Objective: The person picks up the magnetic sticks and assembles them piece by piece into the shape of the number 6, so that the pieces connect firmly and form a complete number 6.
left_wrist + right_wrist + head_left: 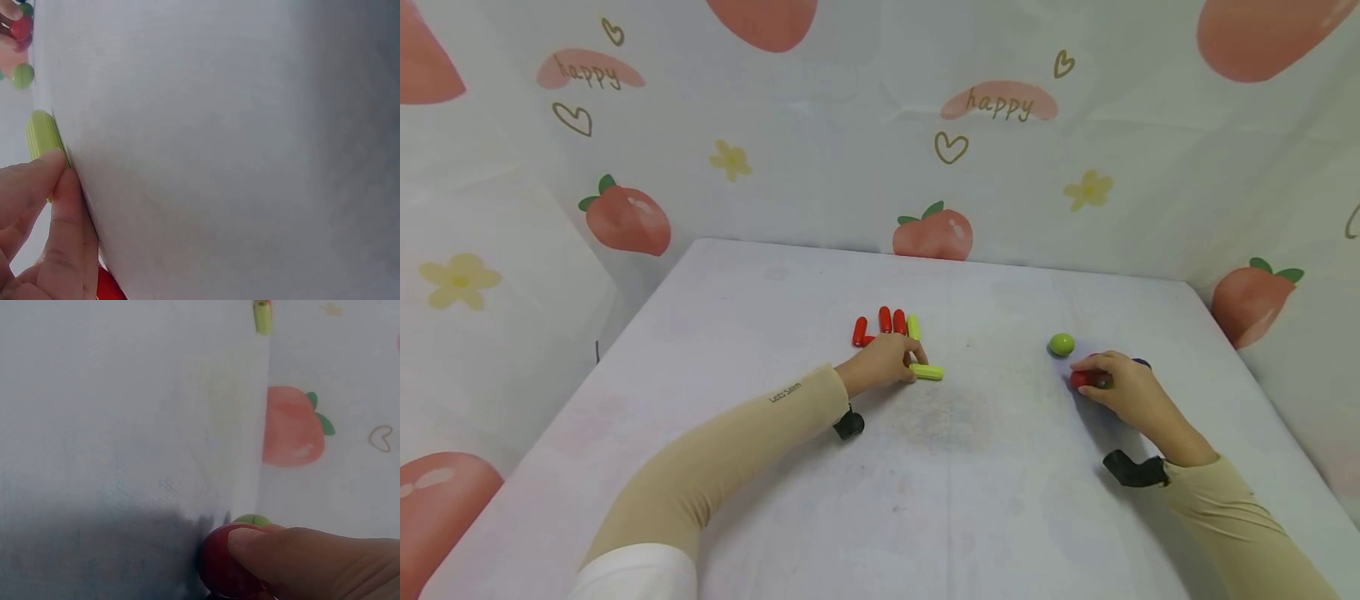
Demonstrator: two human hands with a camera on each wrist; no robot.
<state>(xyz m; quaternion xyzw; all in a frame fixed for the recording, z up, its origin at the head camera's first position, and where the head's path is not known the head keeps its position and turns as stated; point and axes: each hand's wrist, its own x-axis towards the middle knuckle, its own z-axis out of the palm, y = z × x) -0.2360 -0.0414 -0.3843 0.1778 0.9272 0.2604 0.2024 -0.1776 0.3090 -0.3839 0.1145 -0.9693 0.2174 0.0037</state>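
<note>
My left hand (pixel 886 360) pinches one end of a short yellow-green ribbed stick (pixel 929 372) between thumb and fingertip. In the left wrist view this stick (pixel 42 132) points away from the fingertips, low over the tabletop. Just beyond that hand, several red rounded sticks (pixel 860 332) and a second yellow-green stick (pixel 913 327) form a small group, partly hidden by the hand. On the right, my right hand (pixel 1123 387) holds a shiny red ball (pixel 226 562), with the thumb across it. A dark green piece (pixel 1105 381) shows beside the ball under the fingers.
A light green ball (pixel 1062 344) sits just beyond the right hand. Part of a dark blue thing (pixel 1142 362) shows behind that hand. The white-covered table (pixel 820 517) ends at a fruit-print cloth (pixel 820 150) at the back and sides.
</note>
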